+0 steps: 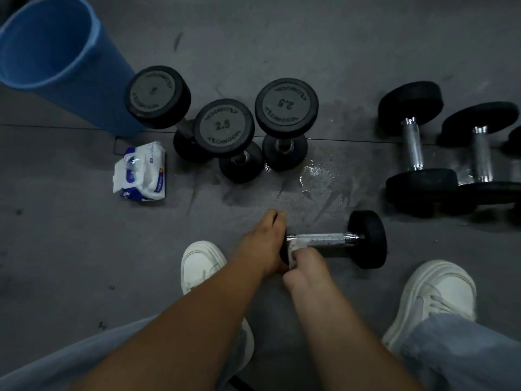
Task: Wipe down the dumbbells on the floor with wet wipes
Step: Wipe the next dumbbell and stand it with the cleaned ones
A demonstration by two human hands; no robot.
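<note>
- While my left hand (265, 244) is clamped over the left head of the small dumbbell (366, 239) to steady it, my right hand (307, 266) pinches a wet wipe (294, 251) against the left end of the bar.
- That dumbbell lies flat on the floor (84, 249) between my shoes, bar running from nine to three o'clock, dead ahead of me at twelve.
- Step in hand, as I judge it: wiping the bar of this one; its right head looks untouched.
- Next move calls for dragging the wipe toward three o'clock along the knurling, then round the far head, with my left hand stopping the dumbbell from rolling.
- Three upright dumbbells (224, 124) stand farther out at twelve, beyond a wet patch (318, 176).
- More lying dumbbells (414, 148) wait at two o'clock; probably those are next.
- Wipes pack (141, 170) sits at ten o'clock, blue bin (56, 52) at eleven, for when this wipe is spent.
</note>
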